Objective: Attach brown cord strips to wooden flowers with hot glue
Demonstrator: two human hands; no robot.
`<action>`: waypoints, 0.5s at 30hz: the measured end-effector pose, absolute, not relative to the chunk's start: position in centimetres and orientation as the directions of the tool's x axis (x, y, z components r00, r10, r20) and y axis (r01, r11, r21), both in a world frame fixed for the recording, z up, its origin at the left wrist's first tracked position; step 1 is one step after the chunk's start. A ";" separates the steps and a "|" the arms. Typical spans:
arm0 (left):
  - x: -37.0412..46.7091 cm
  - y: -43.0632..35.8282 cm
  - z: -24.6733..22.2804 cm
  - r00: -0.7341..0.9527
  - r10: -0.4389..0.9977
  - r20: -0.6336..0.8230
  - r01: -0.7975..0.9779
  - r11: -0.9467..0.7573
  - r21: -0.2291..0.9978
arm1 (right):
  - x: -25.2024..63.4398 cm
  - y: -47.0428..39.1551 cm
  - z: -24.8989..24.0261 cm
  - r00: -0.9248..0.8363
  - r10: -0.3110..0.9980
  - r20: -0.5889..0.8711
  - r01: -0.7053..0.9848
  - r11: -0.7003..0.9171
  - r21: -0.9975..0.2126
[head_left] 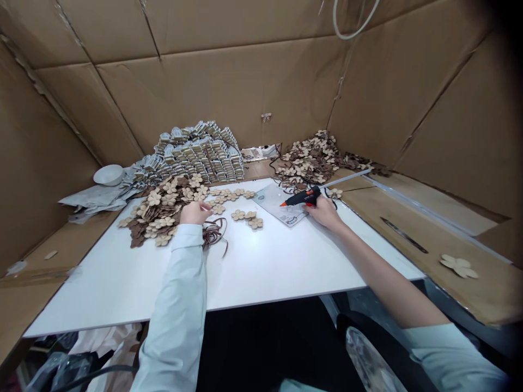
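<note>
Two hands busy: right hand [326, 212] has its grip wrapped round a glue gun [301, 197] over the counter [265, 267]; left hand [195, 213] is beside the flower pieces [218, 209], can't tell if it's pinching one. Looks like gluing prep to me, next move wants steady aim.

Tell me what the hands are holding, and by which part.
The right hand grips the glue gun by its handle; whether the left hand holds anything cannot be told.

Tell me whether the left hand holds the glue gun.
No, the right hand holds the glue gun; the left hand is beside the flower pile.
</note>
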State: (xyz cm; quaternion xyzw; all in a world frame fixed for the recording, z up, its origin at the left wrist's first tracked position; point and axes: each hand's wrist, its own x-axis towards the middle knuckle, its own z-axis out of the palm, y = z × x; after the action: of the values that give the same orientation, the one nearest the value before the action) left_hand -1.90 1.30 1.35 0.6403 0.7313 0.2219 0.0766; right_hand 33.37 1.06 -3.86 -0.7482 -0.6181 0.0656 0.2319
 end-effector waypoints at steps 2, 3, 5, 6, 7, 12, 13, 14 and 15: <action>-1.9 1.2 1.0 -0.130 0.987 0.091 0.902 0.079 0.425 | 33.4 1.0 -3.8 0.259 0.944 0.204 0.863 -0.131 -0.488; -1.6 1.2 0.6 -0.092 0.994 0.059 0.903 0.059 0.425 | 33.5 1.0 -3.7 0.283 0.935 0.212 0.842 -0.136 -0.522; -0.5 1.1 -0.3 0.002 1.000 0.002 0.912 -0.003 0.411 | 33.5 0.8 -3.5 0.343 0.910 0.232 0.800 -0.154 -0.580; 0.1 1.1 -0.7 0.006 1.000 0.017 0.923 -0.012 0.384 | 33.5 0.8 -3.3 0.375 0.895 0.242 0.782 -0.166 -0.600; 0.6 1.1 -1.1 -0.006 1.000 0.030 0.935 -0.005 0.354 | 33.5 0.6 -3.2 0.401 0.879 0.256 0.771 -0.173 -0.613; 1.9 0.8 -1.3 -0.046 0.998 0.043 0.891 0.022 0.454 | 32.3 -0.1 -2.2 0.363 0.872 0.328 0.800 -0.111 -0.589; 1.9 0.8 -1.0 -0.045 0.994 0.098 0.847 -0.014 0.532 | 31.8 -0.3 -2.0 0.319 0.887 0.333 0.815 -0.077 -0.574; 1.8 0.7 -0.6 -0.060 0.982 0.178 0.777 -0.066 0.626 | 31.3 -0.4 -1.8 0.268 0.902 0.338 0.830 -0.038 -0.557; 1.8 0.7 -0.2 -0.099 0.959 0.266 0.676 -0.131 0.725 | 30.8 -0.5 -1.5 0.217 0.914 0.342 0.845 -0.001 -0.534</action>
State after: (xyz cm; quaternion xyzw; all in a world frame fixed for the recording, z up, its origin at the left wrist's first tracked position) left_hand 1.77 0.73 -0.21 0.6455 0.6333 0.3856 0.1834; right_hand 30.82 -0.48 -1.53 -0.7055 -0.6237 0.0519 0.3327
